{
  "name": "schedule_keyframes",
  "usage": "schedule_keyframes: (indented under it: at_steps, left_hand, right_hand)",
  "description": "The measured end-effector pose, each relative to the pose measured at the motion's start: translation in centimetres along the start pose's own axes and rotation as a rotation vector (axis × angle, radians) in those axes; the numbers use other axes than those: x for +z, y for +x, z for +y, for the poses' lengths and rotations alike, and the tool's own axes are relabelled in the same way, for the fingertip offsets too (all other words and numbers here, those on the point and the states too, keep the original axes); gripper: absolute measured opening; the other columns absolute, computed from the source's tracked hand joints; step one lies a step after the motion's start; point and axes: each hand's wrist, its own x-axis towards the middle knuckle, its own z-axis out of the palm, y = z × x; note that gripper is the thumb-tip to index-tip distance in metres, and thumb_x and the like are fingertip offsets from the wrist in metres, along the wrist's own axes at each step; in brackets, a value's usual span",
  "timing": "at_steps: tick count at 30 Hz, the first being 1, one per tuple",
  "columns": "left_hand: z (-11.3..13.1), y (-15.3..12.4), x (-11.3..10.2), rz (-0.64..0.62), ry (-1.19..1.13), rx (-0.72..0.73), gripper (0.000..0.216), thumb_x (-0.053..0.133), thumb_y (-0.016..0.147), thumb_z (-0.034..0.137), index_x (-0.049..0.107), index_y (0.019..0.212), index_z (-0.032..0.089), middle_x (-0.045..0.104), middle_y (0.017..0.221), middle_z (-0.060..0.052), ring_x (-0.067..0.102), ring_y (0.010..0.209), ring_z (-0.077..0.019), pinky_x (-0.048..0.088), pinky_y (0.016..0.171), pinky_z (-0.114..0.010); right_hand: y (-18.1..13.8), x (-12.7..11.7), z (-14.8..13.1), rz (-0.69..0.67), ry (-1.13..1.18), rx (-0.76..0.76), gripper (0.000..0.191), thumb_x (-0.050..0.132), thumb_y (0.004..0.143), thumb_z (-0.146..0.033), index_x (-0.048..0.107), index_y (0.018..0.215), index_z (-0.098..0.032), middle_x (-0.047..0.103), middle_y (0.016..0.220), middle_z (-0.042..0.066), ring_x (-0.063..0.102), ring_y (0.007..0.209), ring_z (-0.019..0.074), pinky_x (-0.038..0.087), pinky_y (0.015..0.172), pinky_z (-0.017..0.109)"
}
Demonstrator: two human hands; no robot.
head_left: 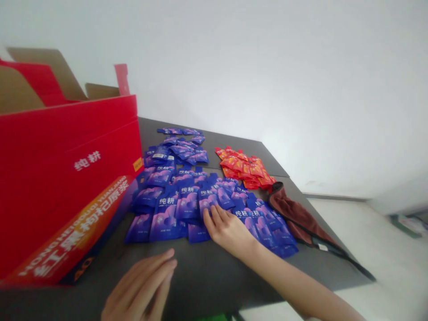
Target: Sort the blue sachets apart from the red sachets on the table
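Many flat blue-purple drink pouches [166,203] with white lettering lie in an overlapping heap on the dark table. My right hand [224,225] reaches in from the lower right, its fingers closed on the lower edge of one blue pouch [206,196] at the front of the heap. Nearer the table's front edge, my left hand [143,285] hovers with fingers stretched out and nothing visible in it. Its thumb does not show clearly.
A large red cardboard box [67,178] with raised flaps fills the left side. Red-orange pouches [245,167] form a smaller pile at the back right. A brown cloth item with black edging [301,216] lies along the right edge of the table [197,290]. A white wall [254,67] rises behind.
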Motion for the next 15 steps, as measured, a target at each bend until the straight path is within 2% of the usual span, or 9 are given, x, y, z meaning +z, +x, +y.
schedule_keyframes:
  at_steps: [4, 6, 8, 10, 12, 13, 15]
  left_hand:
    - [-0.4, 0.5, 0.7, 0.009, 0.012, 0.008, 0.017, 0.057, 0.090, 0.009, 0.065, 0.104, 0.015, 0.071, 0.101, -0.005, 0.066, 0.092, -0.0124, 0.048, 0.091, -0.023]
    - [-0.6, 0.3, 1.1, 0.007, 0.016, 0.009, 0.017, 0.055, 0.091, 0.011, 0.065, 0.104, 0.016, 0.071, 0.101, -0.004, 0.067, 0.090, -0.0128, 0.050, 0.088, -0.023]
    - [-0.7, 0.2, 1.3, -0.004, 0.022, 0.023, 0.018, 0.053, 0.092, 0.011, 0.065, 0.104, 0.017, 0.071, 0.101, -0.003, 0.068, 0.090, -0.0132, 0.051, 0.087, -0.023]
    - [-0.6, 0.1, 1.4, -0.020, 0.035, 0.029, 0.019, 0.052, 0.092, 0.011, 0.065, 0.105, 0.017, 0.072, 0.101, -0.003, 0.068, 0.090, -0.0130, 0.051, 0.088, -0.022]
    - [-0.6, 0.0, 1.4, -0.011, 0.031, 0.008, 0.019, 0.053, 0.092, 0.010, 0.066, 0.104, 0.017, 0.072, 0.102, -0.002, 0.068, 0.090, -0.0121, 0.050, 0.090, -0.021]
    - [-0.6, -0.2, 1.5, 0.000, 0.021, -0.015, 0.020, 0.053, 0.091, 0.010, 0.066, 0.104, 0.017, 0.072, 0.102, -0.002, 0.068, 0.090, -0.0119, 0.049, 0.091, -0.021]
    - [-0.7, -0.8, 1.6, 0.032, -0.002, -0.039, 0.022, 0.056, 0.089, 0.008, 0.066, 0.105, 0.018, 0.071, 0.102, -0.002, 0.068, 0.091, -0.0122, 0.049, 0.093, -0.022]
  right_hand:
    - [0.3, 0.2, 0.3, -0.112, 0.043, 0.061, 0.025, 0.052, 0.091, -0.012, 0.063, 0.111, -0.003, 0.070, 0.102, 0.021, 0.070, 0.092, 0.0270, 0.059, 0.073, 0.033]
    - [0.2, 0.3, 0.9, -0.085, 0.174, 0.038, 0.020, 0.051, 0.094, -0.019, 0.065, 0.104, -0.008, 0.071, 0.100, 0.016, 0.069, 0.090, 0.0239, 0.058, 0.078, 0.034]
    - [0.1, -0.1, 2.1, 0.023, 0.320, 0.047, 0.024, 0.052, 0.096, -0.031, 0.066, 0.103, -0.013, 0.070, 0.108, 0.014, 0.068, 0.099, 0.0232, 0.055, 0.091, 0.037]
    - [0.4, -0.9, 4.3, 0.147, 0.459, 0.182, 0.030, 0.053, 0.096, -0.038, 0.066, 0.109, -0.015, 0.067, 0.120, 0.014, 0.064, 0.110, 0.0226, 0.050, 0.099, 0.037]
    - [1.8, -1.7, 7.4, 0.222, 0.581, 0.362, 0.030, 0.053, 0.096, -0.039, 0.066, 0.112, -0.017, 0.066, 0.123, 0.012, 0.062, 0.115, 0.0207, 0.049, 0.099, 0.034]
    - [2.9, -1.8, 9.0, 0.227, 0.627, 0.418, 0.027, 0.053, 0.096, -0.035, 0.067, 0.111, -0.018, 0.067, 0.122, 0.010, 0.063, 0.114, 0.0195, 0.049, 0.099, 0.033]
    - [6.1, -1.0, 12.3, 0.148, 0.669, 0.387, 0.031, 0.060, 0.091, -0.028, 0.063, 0.120, -0.018, 0.066, 0.124, 0.008, 0.061, 0.117, 0.0195, 0.045, 0.103, 0.033]
